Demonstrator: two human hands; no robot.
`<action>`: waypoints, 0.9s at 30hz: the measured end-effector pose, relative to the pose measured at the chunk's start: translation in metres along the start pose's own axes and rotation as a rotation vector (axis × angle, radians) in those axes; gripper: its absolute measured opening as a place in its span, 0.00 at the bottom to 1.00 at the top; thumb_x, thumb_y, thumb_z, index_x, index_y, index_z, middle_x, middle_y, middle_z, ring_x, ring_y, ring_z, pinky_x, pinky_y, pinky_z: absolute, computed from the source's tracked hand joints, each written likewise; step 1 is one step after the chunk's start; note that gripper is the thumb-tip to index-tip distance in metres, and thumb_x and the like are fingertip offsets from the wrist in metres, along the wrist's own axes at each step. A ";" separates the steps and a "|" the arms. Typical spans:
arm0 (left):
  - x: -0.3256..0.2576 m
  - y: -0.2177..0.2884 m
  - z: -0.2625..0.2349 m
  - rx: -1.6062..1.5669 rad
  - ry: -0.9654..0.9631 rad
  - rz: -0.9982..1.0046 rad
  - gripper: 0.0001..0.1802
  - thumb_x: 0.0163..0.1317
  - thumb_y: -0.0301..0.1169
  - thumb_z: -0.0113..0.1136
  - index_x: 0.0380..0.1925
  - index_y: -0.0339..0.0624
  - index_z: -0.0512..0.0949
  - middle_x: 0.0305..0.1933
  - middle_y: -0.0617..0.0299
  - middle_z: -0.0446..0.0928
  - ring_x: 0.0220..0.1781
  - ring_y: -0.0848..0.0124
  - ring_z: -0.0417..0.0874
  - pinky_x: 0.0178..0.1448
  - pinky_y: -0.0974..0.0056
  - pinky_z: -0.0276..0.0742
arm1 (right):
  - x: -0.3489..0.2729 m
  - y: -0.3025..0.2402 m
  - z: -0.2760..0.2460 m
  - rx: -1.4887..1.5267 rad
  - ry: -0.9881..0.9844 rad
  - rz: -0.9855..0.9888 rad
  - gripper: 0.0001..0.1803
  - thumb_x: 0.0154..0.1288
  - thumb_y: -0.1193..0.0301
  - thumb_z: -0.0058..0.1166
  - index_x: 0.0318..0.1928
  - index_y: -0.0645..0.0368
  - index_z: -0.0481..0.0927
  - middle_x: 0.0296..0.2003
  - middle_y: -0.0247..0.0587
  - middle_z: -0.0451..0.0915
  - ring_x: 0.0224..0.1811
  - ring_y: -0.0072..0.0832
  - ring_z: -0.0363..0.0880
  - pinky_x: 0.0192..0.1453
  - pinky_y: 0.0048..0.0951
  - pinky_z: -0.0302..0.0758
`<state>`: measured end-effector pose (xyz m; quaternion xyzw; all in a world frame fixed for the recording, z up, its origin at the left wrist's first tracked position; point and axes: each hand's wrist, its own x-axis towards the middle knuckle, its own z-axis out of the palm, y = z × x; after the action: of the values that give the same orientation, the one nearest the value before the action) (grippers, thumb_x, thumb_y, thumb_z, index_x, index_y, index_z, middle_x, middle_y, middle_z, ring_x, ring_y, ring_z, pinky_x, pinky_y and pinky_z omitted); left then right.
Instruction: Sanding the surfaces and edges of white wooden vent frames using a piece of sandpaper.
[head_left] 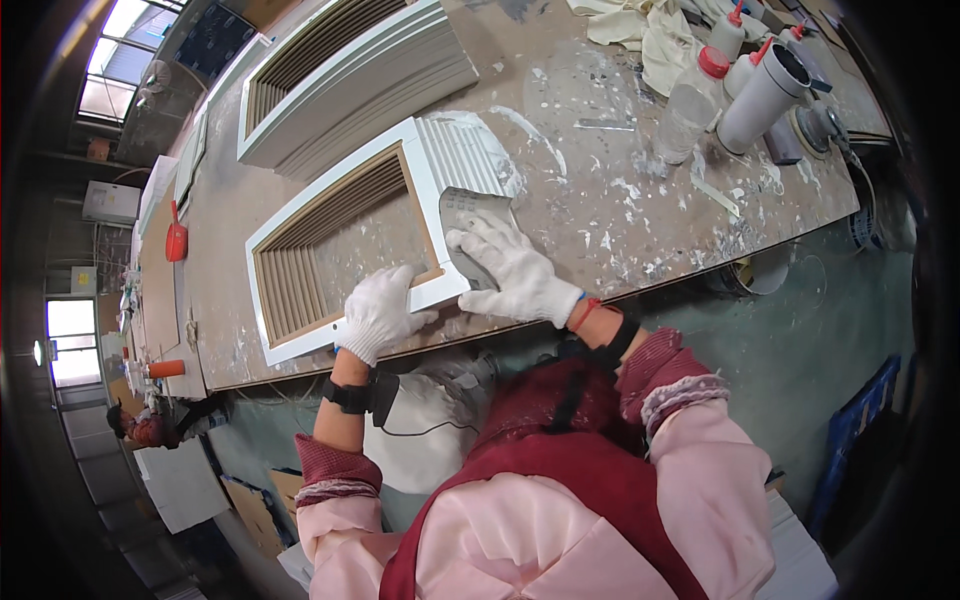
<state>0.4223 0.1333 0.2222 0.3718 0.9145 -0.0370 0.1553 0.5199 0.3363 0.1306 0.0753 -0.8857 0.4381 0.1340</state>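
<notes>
A stack of white rectangular frames (438, 292) with bare brown inner edges stands near the table's front edge. My left hand (380, 315), in a white knit glove, is closed over the near rail of the top frame. A grey sheet of sandpaper (452, 207) lies bent against the stack's right end. My right hand (515, 272), also gloved, holds this sheet against the frame, its fingers spread over it and the thumb by the near corner. The palm side of both hands is hidden.
Another stack of white frames (370, 110) stands behind. At the right are a red-capped clear bottle (690, 110), a grey cylinder (765, 98), a sander (815, 128) and a cream cloth (660, 45). A red dustpan-like tool (176, 238) lies left. Another person (155, 428) is far left.
</notes>
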 end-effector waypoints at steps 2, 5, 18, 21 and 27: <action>0.000 -0.001 0.002 -0.004 0.031 0.025 0.33 0.47 0.48 0.74 0.52 0.45 0.78 0.44 0.49 0.82 0.48 0.51 0.85 0.52 0.51 0.80 | 0.004 0.000 0.014 -0.041 0.043 0.045 0.45 0.58 0.48 0.61 0.73 0.50 0.63 0.73 0.53 0.59 0.77 0.51 0.51 0.80 0.54 0.45; 0.000 -0.001 0.001 -0.003 -0.049 -0.016 0.32 0.48 0.47 0.74 0.51 0.45 0.78 0.44 0.52 0.82 0.48 0.53 0.84 0.52 0.51 0.80 | 0.002 -0.002 0.024 -0.032 0.086 0.061 0.45 0.61 0.48 0.58 0.75 0.52 0.59 0.74 0.53 0.58 0.78 0.52 0.49 0.80 0.55 0.40; 0.003 -0.011 0.006 -0.069 -0.021 0.059 0.37 0.45 0.49 0.74 0.55 0.47 0.76 0.45 0.53 0.84 0.47 0.54 0.86 0.50 0.54 0.81 | 0.137 0.032 0.019 -0.058 0.148 0.242 0.40 0.67 0.48 0.45 0.74 0.55 0.59 0.73 0.54 0.59 0.76 0.49 0.55 0.79 0.47 0.50; 0.003 -0.011 0.007 -0.044 -0.048 0.042 0.36 0.46 0.49 0.73 0.56 0.48 0.76 0.47 0.53 0.84 0.48 0.55 0.86 0.51 0.55 0.81 | 0.197 0.051 0.014 -0.002 0.071 0.486 0.38 0.67 0.50 0.45 0.73 0.55 0.62 0.73 0.53 0.60 0.76 0.46 0.56 0.79 0.45 0.50; 0.001 -0.011 0.008 -0.080 -0.047 0.045 0.32 0.49 0.47 0.73 0.53 0.47 0.76 0.44 0.56 0.83 0.47 0.56 0.85 0.50 0.54 0.81 | 0.068 0.013 0.013 -0.073 0.070 0.059 0.35 0.66 0.60 0.49 0.73 0.54 0.63 0.72 0.53 0.62 0.75 0.52 0.56 0.77 0.53 0.52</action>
<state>0.4158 0.1247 0.2139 0.3848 0.9028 -0.0058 0.1920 0.4495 0.3333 0.1339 0.0290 -0.8977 0.4115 0.1545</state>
